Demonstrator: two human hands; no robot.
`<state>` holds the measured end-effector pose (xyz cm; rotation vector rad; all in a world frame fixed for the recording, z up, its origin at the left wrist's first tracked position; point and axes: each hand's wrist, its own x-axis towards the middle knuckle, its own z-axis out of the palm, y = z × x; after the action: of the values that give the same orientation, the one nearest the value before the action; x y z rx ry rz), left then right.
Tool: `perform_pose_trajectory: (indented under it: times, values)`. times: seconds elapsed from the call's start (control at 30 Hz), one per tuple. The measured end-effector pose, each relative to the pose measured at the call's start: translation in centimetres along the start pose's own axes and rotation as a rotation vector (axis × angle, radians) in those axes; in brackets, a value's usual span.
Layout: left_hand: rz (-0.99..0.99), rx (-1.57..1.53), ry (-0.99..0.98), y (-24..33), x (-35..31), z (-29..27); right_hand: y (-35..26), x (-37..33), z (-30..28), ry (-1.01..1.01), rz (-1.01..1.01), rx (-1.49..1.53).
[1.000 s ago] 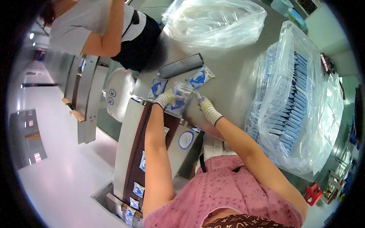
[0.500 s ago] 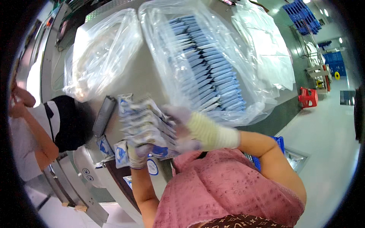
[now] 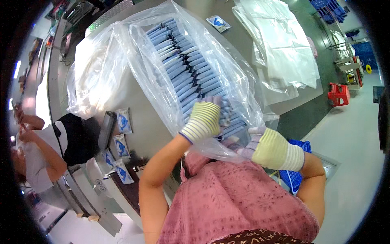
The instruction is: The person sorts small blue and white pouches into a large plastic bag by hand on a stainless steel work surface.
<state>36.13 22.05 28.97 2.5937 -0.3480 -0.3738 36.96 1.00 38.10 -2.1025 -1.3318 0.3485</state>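
A clear plastic bag [image 3: 152, 95] lies on the metal table, holding two long rows of blue flat packets [image 3: 189, 83]. My left hand [image 3: 203, 118], in a yellow-striped glove, is at the near end of the rows with its fingers bent over several packets; part of the fingers is hidden. At the bag's near right corner, my right hand [image 3: 270, 148] in a matching glove closes on the plastic, its fingertips partly covered by the film. Some packets between the hands are blurred.
Several white-and-blue packets [image 3: 122, 145] lie at the left beside a dark grey bar [image 3: 106, 130]. One loose packet [image 3: 218, 23] is at the back. White plastic sheets [image 3: 280, 44] are piled at right. A co-worker [image 3: 40, 158] is at left; a red stool [image 3: 338, 94] stands at right.
The stack of packets in my hands has moved from the left of the bag to its near end. Both hands moved right. The bag has shifted left, and loose packets now show at the left.
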Motion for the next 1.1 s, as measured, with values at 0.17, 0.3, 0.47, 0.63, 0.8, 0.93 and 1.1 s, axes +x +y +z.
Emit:
perform_pose_trajectory:
  times: [0.17, 0.3, 0.47, 0.63, 0.8, 0.93, 1.1]
  values:
    - [0.001, 0.188, -0.004, 6.4, 2.0, 5.6, 10.1, -5.5, 1.7, 0.359, 0.287, 0.140]
    - [-0.030, 0.115, -0.025, 6.6, 2.1, 8.5, 14.5, -8.6, 4.9, 0.316, 0.501, 0.171]
    - [-0.058, 0.162, -0.160, 5.4, -0.1, 8.4, 14.2, -6.9, 3.9, 0.364, 0.452, 0.059]
    - [-0.057, 0.081, -0.218, 5.1, -0.6, 8.8, 4.7, 1.3, -2.5, 0.288, -0.097, 0.124]
    - [0.086, -0.058, -0.018, 2.2, -0.9, 5.9, 6.9, 4.0, 4.0, -0.467, 0.104, -0.127]
    - [-0.143, -0.106, 0.523, -5.6, -13.4, 2.8, 8.3, 2.9, 7.8, -0.667, 0.026, -0.437]
    - [-0.985, -0.046, 0.663, -19.5, -28.5, 3.5, 10.1, 2.4, 8.9, -0.839, 0.175, -0.578]
